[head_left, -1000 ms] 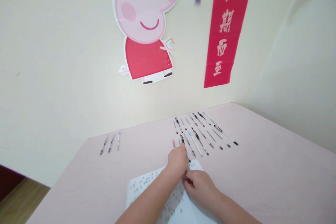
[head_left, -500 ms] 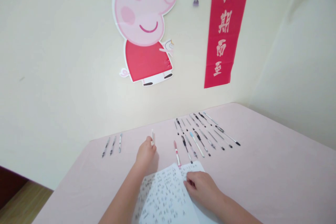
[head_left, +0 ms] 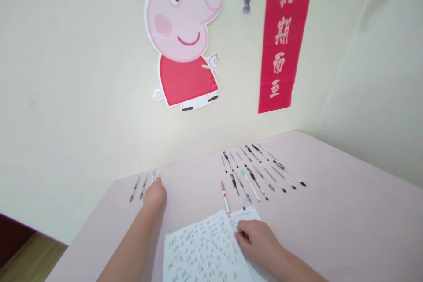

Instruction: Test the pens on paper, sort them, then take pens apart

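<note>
My left hand (head_left: 154, 194) is stretched out to the far left of the pink table (head_left: 333, 216), fingers closed round a white pen (head_left: 157, 176) whose tip shows just above the knuckles. It sits right beside a small group of dark pens (head_left: 139, 187) near the wall. My right hand (head_left: 256, 240) rests with bent fingers on a sheet of handwritten paper (head_left: 205, 251), pressing it down at its upper right part. Just above the sheet lies a pen with a red cap (head_left: 225, 194).
A row of several pens (head_left: 261, 172) is laid out side by side at the back right of the table. On the wall hang a cartoon pig sticker (head_left: 185, 39) and a red banner (head_left: 280, 35). The table's left edge drops to a wooden floor (head_left: 20, 260).
My left hand picked a white pen from the row by the paper and carried it left across the table to the small group of pens. The right hand stayed on the paper.
</note>
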### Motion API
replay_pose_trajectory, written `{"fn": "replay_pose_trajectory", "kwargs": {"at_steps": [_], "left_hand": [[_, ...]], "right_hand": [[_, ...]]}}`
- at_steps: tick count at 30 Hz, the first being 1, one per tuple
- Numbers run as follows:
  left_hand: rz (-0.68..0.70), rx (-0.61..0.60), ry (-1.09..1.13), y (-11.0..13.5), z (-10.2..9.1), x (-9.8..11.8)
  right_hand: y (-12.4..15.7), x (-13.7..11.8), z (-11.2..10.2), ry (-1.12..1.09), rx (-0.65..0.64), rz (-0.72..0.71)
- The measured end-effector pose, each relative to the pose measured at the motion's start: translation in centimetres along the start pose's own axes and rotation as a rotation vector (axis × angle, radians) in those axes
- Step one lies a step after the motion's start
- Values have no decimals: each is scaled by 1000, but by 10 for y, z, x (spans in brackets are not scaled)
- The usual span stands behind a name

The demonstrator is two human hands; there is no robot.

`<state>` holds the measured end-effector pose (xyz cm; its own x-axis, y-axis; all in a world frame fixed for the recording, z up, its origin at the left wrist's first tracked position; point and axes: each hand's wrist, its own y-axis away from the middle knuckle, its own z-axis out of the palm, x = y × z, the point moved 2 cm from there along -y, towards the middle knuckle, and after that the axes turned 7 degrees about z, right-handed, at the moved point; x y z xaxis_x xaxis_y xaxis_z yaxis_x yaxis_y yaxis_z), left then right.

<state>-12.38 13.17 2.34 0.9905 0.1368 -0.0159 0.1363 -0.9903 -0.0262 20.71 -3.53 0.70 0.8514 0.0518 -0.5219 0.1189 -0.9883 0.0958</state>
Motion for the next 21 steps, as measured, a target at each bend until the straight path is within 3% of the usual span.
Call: {"fn": "replay_pose_trajectory", "kwargs": {"at_steps": [8, 14, 21], "left_hand": [[46, -27, -50, -15, 6, -2], [55, -13, -93, -6, -1, 3], [124, 51, -88, 17, -25, 39]], "right_hand": [[0, 0, -1, 9, -7, 11], [3, -3, -3, -2, 5, 26], [8, -7, -2, -23, -28, 100]]}}
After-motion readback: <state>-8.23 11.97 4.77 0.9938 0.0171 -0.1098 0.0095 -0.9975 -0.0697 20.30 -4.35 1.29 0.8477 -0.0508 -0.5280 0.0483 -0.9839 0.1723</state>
